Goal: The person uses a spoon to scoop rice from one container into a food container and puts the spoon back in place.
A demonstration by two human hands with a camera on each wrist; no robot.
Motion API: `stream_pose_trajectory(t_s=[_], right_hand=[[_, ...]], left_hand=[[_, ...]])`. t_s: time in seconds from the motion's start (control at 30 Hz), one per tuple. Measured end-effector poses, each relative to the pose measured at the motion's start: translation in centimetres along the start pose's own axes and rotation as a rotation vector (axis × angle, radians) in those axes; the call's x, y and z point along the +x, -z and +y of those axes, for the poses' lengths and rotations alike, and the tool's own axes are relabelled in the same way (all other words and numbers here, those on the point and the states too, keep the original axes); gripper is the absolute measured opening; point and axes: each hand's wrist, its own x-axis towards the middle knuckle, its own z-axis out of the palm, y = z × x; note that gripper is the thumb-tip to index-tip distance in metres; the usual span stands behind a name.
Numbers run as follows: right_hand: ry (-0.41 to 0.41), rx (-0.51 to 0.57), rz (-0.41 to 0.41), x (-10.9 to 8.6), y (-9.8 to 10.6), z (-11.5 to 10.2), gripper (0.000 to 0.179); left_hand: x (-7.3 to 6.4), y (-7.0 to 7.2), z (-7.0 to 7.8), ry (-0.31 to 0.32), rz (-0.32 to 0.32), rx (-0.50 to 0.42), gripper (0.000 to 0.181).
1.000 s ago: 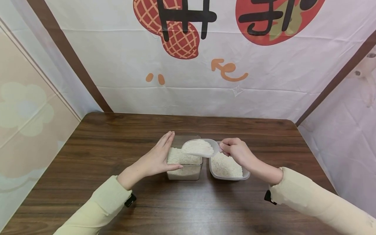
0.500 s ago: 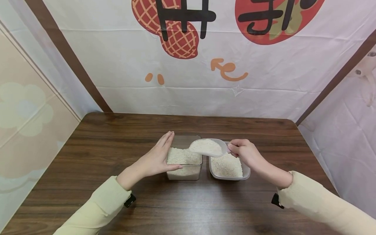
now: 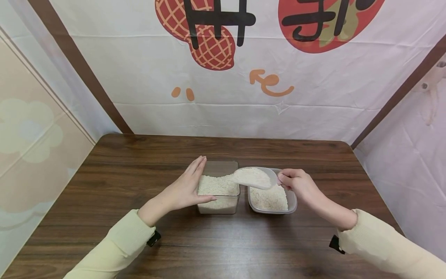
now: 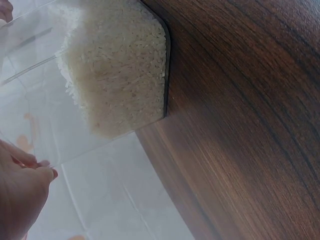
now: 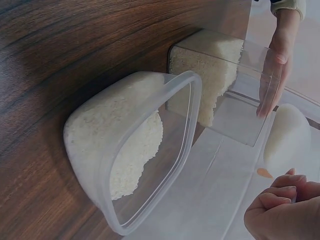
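Observation:
A clear rectangular container point(image 3: 219, 203), partly filled with rice, stands in the middle of the table. My left hand point(image 3: 184, 190) spans its left side, thumb across the near rim and long fingers toward the far corner. In the left wrist view, the thumb touches the clear wall at the rim. My right hand point(image 3: 296, 184) pinches the handle of a translucent scoop point(image 3: 273, 181) heaped with rice. That scoop hangs mainly above a shallow plastic tub point(image 3: 271, 211), its tip near the container's right rim. Rice point(image 5: 132, 160) is banked up inside the tub.
The dark wood table point(image 3: 223, 248) extends on all sides of the two vessels, which stand close side by side with a narrow gap. A printed white cloth point(image 3: 223, 120) hangs behind the table's far edge.
My right hand has drawn the loaded scoop rightward, from above the clear container to mostly above the tub, and slightly lower at the end. The left hand and both vessels have stayed in place.

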Motion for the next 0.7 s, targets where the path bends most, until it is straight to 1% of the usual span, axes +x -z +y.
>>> stream_pose_trajectory(t_s=[0.1, 0.2, 0.4, 0.7], right_hand=[[0.004, -0.008, 0.007, -0.3, 0.3, 0.2, 0.026], [0.007, 0.012, 0.002, -0.6, 0.5, 0.4, 0.028], [-0.011, 0.02, 0.02, -0.9, 0.8, 1.2, 0.032], [-0.016, 0.022, 0.033, -1.2, 1.5, 2.5, 0.029]], left_hand=[[0.0, 0.0, 0.0, 0.003, -0.002, 0.0, 0.11], [0.0, 0.0, 0.0, 0.004, -0.004, 0.0, 0.11], [0.0, -0.1, 0.0, -0.003, -0.002, 0.001, 0.11], [-0.1, -0.1, 0.1, 0.004, -0.006, -0.003, 0.11]])
